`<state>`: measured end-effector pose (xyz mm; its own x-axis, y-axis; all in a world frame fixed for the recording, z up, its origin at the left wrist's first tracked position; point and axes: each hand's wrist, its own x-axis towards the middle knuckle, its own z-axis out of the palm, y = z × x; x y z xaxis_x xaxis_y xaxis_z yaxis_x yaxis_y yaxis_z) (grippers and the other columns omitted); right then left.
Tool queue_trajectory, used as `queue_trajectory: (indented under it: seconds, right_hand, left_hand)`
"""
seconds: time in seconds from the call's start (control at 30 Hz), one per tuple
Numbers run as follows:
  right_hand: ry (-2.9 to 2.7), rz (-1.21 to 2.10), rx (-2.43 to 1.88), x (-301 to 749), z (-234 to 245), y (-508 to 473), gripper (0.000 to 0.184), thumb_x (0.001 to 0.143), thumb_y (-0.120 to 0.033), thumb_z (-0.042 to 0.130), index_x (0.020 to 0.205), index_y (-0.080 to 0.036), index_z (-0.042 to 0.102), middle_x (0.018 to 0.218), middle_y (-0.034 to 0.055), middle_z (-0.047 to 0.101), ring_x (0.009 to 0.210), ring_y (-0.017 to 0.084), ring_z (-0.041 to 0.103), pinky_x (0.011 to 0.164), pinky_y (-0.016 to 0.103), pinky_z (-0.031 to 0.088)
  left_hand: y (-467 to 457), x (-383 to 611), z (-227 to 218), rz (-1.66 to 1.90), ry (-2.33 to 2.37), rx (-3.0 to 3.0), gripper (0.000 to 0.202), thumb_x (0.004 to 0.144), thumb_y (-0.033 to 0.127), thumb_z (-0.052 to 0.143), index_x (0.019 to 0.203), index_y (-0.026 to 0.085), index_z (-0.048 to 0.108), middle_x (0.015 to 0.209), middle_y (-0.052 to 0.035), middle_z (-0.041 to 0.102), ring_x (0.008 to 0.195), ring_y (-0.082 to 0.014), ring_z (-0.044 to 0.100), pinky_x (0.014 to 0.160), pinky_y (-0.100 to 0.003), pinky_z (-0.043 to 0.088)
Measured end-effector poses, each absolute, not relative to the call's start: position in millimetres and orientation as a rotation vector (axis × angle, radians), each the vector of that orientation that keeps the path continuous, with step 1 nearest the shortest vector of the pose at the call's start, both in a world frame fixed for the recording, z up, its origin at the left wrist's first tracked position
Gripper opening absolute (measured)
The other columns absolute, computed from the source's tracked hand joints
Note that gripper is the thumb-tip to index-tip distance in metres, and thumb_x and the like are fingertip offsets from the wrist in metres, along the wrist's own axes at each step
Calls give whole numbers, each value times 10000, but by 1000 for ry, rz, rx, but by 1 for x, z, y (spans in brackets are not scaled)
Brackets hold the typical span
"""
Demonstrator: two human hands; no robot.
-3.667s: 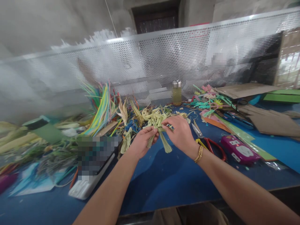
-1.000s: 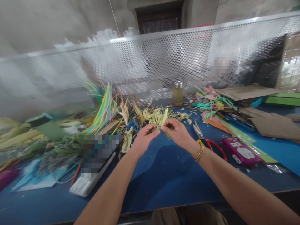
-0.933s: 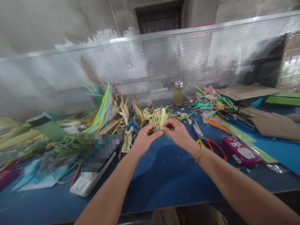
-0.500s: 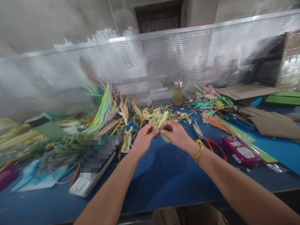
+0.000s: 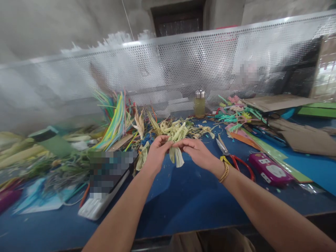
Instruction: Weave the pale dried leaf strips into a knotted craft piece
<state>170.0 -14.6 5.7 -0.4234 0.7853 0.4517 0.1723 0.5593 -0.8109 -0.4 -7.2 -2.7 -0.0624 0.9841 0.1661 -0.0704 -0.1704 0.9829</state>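
One pale husk, pinched by left hand, ends hanging below, right hand touching, its hold unclear

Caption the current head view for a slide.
Left hand pinches pale leafy strips while right hand touches them above a blue table.

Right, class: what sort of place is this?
Probably a craft workshop, judging by the scissors, the bunch of coloured strips and the pale leafy strips in the left hand.

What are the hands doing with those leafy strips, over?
Left hand: pinching leafy strips. Right hand: fingers against them, grip unclear. Strip ends hanging below the fingers. Scissors near right wrist, not in the way.
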Motion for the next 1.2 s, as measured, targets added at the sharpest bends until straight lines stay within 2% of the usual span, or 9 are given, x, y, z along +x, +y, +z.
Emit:
queue_trajectory:
  seconds: [0.13,0.23,0.33,0.47,0.57,0.7,0.9,1.03,1.2]
  right_hand:
    - [-2037,483,-675,171,3,-14,300,783,-66,518,999,-207,671,912,32,674,831,143,596,802,295,461]
    - [-2102,214,-663,172,3,-13,253,753,-65,574,945,-196,674,810,29,624,784,152,553,760,294,442]
    - [-2112,137,-655,173,6,-14,193,785,-81,558,900,-194,663,817,33,589,798,155,542,734,287,431]
    - [-2067,222,-633,173,10,-19,83,848,-168,543,876,-189,618,910,51,564,800,144,536,692,268,436]
    - [-2002,289,-649,172,11,-22,38,845,-166,530,842,-189,560,888,49,571,793,147,534,696,275,439]
    - [-1865,436,-670,169,12,-24,102,826,-130,519,898,-198,540,861,32,587,757,139,534,678,273,438]
    - [-1730,822,-633,166,11,-21,153,794,-220,643,935,-199,589,857,18,605,707,118,557,634,258,469]
    - [-1690,841,-650,168,10,-18,93,878,-260,548,924,-188,583,740,6,616,673,117,595,651,265,485]
    - [-1749,706,-723,172,13,-20,194,968,-300,380,920,-187,530,701,-4,583,527,76,505,550,233,429]
  left_hand:
    - [-9,0,1,1392,1112,1250,251,670,278,719,839,178,563,708,34,546,601,-92,496,569,-216,379]
    - [-11,1,3,1362,1121,1270,267,650,289,731,824,170,567,706,31,550,591,-89,484,553,-214,364]
    - [-12,2,2,1337,1130,1305,284,629,296,745,816,164,577,697,30,558,585,-91,477,546,-215,352]
    - [-13,3,-1,1328,1134,1390,253,631,278,740,789,160,581,723,17,573,643,-107,510,596,-222,383]
    - [-14,4,-1,1297,1139,1455,224,654,275,722,783,167,574,724,18,573,661,-113,520,618,-228,394]
    - [-16,6,0,1254,1150,1534,192,681,277,704,754,173,562,693,23,550,637,-110,500,592,-223,372]
    - [-17,7,-2,1256,1092,1537,188,682,252,702,751,178,544,714,19,554,680,-120,516,644,-236,396]
    - [-16,6,-3,1219,1094,1573,161,715,257,678,773,177,551,738,10,573,702,-124,523,662,-244,400]
    - [-16,7,-2,1198,1123,1591,165,703,257,680,753,180,544,682,23,533,653,-118,485,618,-239,377]
